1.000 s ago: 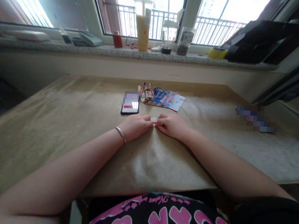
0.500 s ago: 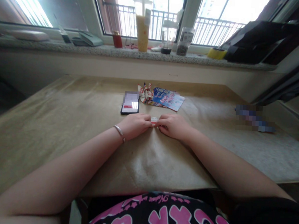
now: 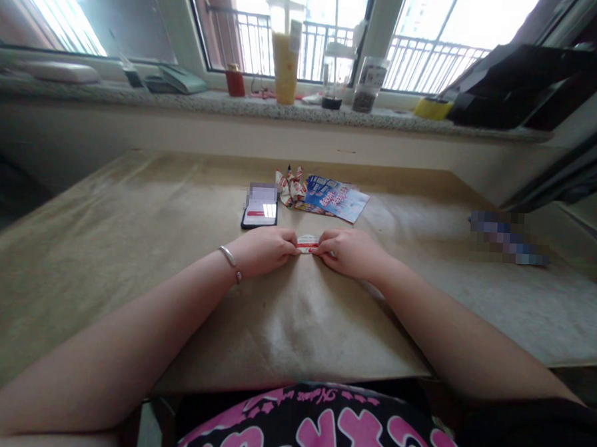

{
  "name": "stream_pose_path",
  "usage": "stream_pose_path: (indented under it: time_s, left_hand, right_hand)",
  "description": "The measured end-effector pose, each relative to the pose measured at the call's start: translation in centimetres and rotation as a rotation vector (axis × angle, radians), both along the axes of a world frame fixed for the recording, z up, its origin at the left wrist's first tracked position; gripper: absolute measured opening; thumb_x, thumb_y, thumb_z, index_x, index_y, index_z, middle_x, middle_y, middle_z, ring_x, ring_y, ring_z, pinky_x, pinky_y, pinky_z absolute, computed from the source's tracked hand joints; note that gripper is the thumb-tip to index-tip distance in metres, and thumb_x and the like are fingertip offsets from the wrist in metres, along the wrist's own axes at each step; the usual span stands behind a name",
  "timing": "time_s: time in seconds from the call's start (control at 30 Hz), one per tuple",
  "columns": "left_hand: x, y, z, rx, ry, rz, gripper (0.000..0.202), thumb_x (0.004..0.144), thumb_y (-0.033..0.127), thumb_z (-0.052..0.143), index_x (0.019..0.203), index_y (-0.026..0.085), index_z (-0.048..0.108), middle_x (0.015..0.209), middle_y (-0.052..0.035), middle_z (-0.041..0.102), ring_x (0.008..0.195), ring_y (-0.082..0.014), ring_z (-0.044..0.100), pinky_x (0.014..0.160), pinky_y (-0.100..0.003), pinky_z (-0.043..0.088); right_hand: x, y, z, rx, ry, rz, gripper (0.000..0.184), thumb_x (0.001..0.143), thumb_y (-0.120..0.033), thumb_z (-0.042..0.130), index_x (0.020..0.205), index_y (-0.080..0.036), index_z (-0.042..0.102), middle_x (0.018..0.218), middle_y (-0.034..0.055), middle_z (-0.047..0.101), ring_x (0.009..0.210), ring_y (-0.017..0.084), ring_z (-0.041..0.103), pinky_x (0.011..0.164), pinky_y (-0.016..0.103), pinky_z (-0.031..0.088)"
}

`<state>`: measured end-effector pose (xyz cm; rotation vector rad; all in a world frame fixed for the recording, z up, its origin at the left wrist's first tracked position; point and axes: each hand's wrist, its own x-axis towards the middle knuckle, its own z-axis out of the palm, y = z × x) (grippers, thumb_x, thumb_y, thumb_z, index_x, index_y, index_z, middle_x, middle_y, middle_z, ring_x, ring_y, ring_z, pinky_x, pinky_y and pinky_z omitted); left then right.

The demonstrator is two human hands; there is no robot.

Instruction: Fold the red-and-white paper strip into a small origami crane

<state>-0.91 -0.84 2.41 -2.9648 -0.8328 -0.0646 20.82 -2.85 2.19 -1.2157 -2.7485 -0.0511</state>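
Observation:
A small piece of white paper with red and grey print (image 3: 308,243) lies low over the table between my hands. My left hand (image 3: 270,249), with a silver bangle on its wrist, pinches the paper's left end. The right end is pinched by my right hand (image 3: 350,251). Fingers cover both ends, so the paper's full outline is hidden. Just beyond my left hand lies a phone (image 3: 260,207) with a lit screen. Farther off are folded paper pieces (image 3: 292,186) with red and white print and a fanned stack of blue printed sheets (image 3: 342,199).
A tan cover (image 3: 127,241) spreads over the table. A blurred packet (image 3: 508,238) lies at the right. Along the stone windowsill (image 3: 224,106) stand a tall yellow drink cup (image 3: 285,66), a red jar (image 3: 234,80), clear containers (image 3: 370,86), yellow tape (image 3: 433,108) and a black bag (image 3: 505,94).
My left hand has shifted slightly left, and more of the printed paper shows between my hands. My right hand has moved only a little to the right. Other things stay put.

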Motion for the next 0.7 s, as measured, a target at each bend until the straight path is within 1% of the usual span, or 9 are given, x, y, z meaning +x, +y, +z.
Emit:
stream_pose_path:
  time_s: [0.13,0.23,0.43,0.57,0.63,0.7]
  left_hand:
    - [0.32,-0.35,0.06,0.03,0.049,0.009,0.029,0.081,0.012,0.043,0.092,0.017,0.069,0.091,-0.0066,0.064,0.081,-0.0155,0.059,0.075,-0.026,0.046]
    - [0.64,-0.66,0.15,0.055,0.074,0.02,0.027,0.081,0.011,0.043,0.088,0.015,0.069,0.087,-0.0077,0.063,0.077,-0.0156,0.058,0.071,-0.027,0.046]
    - [0.35,-0.43,0.28,0.025,0.029,-0.001,0.028,0.079,0.01,0.043,0.088,0.016,0.069,0.088,-0.0072,0.063,0.077,-0.0145,0.059,0.073,-0.026,0.046]
    - [-0.05,-0.1,0.23,-0.015,-0.042,0.026,0.03,0.083,0.015,0.041,0.098,0.017,0.067,0.087,-0.0065,0.063,0.078,-0.0148,0.059,0.073,-0.026,0.046]
    - [-0.12,-0.04,0.15,-0.015,-0.069,0.041,0.032,0.085,0.017,0.04,0.106,0.02,0.064,0.088,-0.0057,0.063,0.077,-0.0147,0.058,0.07,-0.026,0.045]
    - [-0.05,-0.09,0.08,-0.006,-0.065,0.029,0.035,0.087,0.017,0.039,0.11,0.024,0.063,0.088,-0.0049,0.062,0.076,-0.0142,0.058,0.069,-0.026,0.044]
  right_hand:
    - [-0.29,-0.13,0.17,0.004,0.003,-0.03,0.026,0.083,-0.026,0.045,0.086,-0.023,0.071,0.095,0.0025,0.067,0.078,0.014,0.059,0.062,0.024,0.037]
    - [-0.39,-0.06,0.15,0.0,0.015,-0.047,0.026,0.083,-0.027,0.046,0.085,-0.024,0.071,0.094,0.002,0.067,0.076,0.014,0.059,0.062,0.024,0.037]
    - [0.19,0.18,0.11,-0.04,0.037,-0.051,0.025,0.082,-0.028,0.048,0.087,-0.026,0.072,0.094,0.0005,0.068,0.077,0.014,0.06,0.064,0.024,0.038]
    - [0.38,0.26,0.07,-0.039,0.059,-0.06,0.023,0.08,-0.027,0.05,0.084,-0.026,0.072,0.093,0.0005,0.068,0.078,0.015,0.061,0.064,0.024,0.04]
    - [0.46,0.34,0.04,-0.047,0.063,-0.052,0.023,0.08,-0.026,0.05,0.085,-0.026,0.073,0.093,0.0008,0.068,0.077,0.014,0.061,0.065,0.024,0.04]
    - [0.58,0.45,-0.01,-0.058,0.066,-0.03,0.023,0.08,-0.026,0.051,0.086,-0.026,0.073,0.093,0.0011,0.069,0.078,0.014,0.061,0.067,0.024,0.041]
